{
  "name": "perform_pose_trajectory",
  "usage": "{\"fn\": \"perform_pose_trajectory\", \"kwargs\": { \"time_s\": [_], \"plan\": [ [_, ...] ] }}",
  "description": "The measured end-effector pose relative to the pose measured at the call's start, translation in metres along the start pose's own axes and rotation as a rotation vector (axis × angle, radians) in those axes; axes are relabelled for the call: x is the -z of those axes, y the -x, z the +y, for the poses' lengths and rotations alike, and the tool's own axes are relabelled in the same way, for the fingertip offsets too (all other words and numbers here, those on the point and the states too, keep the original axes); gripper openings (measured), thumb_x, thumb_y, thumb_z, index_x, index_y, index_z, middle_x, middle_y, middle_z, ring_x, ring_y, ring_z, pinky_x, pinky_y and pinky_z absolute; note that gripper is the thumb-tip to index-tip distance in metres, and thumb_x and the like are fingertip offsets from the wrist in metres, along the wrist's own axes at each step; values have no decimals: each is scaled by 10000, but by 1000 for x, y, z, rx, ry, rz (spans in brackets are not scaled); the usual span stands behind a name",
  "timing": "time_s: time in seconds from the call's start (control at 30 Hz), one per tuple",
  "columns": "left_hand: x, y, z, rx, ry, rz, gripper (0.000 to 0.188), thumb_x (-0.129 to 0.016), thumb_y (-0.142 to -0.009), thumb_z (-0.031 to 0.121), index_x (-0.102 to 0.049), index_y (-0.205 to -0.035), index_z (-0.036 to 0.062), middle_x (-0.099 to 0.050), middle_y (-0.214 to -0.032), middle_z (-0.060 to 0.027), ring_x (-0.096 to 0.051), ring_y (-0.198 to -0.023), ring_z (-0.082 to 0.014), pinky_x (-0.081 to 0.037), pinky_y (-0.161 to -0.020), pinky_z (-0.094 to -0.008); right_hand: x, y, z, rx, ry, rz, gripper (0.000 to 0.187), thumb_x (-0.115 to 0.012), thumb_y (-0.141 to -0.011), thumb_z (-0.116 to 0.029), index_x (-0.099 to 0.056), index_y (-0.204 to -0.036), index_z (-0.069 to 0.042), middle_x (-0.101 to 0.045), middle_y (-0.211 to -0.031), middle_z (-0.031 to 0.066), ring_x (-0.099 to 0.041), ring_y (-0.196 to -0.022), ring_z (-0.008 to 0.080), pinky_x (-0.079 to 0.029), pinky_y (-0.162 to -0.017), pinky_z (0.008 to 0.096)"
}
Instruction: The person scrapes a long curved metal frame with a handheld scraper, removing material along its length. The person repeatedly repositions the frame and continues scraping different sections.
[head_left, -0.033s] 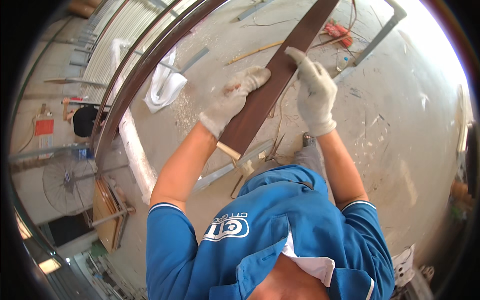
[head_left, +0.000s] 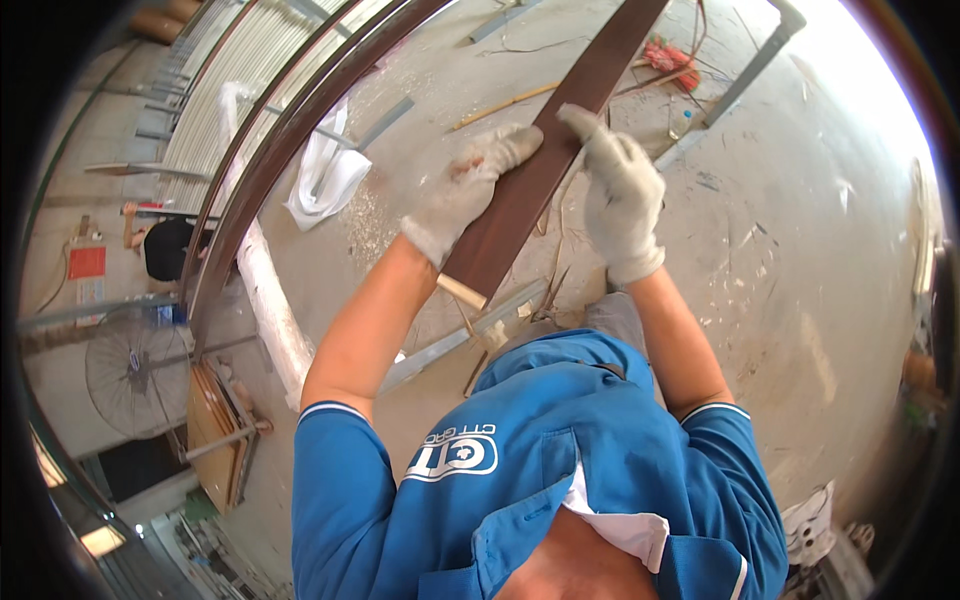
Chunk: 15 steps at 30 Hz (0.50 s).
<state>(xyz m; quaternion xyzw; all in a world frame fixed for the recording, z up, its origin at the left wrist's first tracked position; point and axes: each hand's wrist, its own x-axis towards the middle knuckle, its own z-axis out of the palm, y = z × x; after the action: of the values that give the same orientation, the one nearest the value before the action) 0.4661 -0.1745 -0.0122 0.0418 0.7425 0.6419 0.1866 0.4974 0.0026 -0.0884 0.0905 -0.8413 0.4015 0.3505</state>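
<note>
A long dark brown wooden board (head_left: 522, 195) slants across the space in front of the person, its pale end (head_left: 462, 291) nearest the body and its far end running out past the top of the view. The gloved left hand (head_left: 468, 190) is closed along the board's left edge, with its tip resting over the top face. The gloved right hand (head_left: 624, 200) is at the opposite edge, most fingers curled in and one digit stretched over the face; whether that digit presses on the wood or hovers just above it, I cannot tell from this angle.

To handle the board well, the left hand should carry a firm, even hold so the length does not roll or tip, while the right works lightly along the edge with the digit flat rather than hooked. Keeping the near end clear of the grey metal bar (head_left: 445, 346) on the floor, and of the legs, would guard against a knock if the far end swings.

Against the earlier frame, the change is small. The right digit sits a little lower and further in across the face, and the pale end is slightly higher, closer to the hands. The left hand's hold looks much the same.
</note>
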Motion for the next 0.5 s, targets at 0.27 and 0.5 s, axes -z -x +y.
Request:
{"fn": "perform_pose_trajectory", "kwargs": {
  "time_s": [0.27,0.5],
  "plan": [
    [27,-33,-19,-165,-30,-190,412,-613,-1023,294,-647,-1325,15,-658,-1324,-67,-594,-1225,-135,-446,-1069,-265,6,74,-114,408,-95,-422,507,-642,-763,-111,-692,-1224,-315,-584,-789,22,-610,-722,223,-522,-623,367],
    [36,-39,-26,-140,-34,-141,435,-608,-1020,311,-643,-1322,1,-655,-1314,-69,-585,-1210,-133,-446,-1051,-268,-13,11,-63,41,132,87,520,-611,-812,-70,-681,-1290,-260,-562,-716,43,-589,-663,205,-494,-574,360]
  ]
}}
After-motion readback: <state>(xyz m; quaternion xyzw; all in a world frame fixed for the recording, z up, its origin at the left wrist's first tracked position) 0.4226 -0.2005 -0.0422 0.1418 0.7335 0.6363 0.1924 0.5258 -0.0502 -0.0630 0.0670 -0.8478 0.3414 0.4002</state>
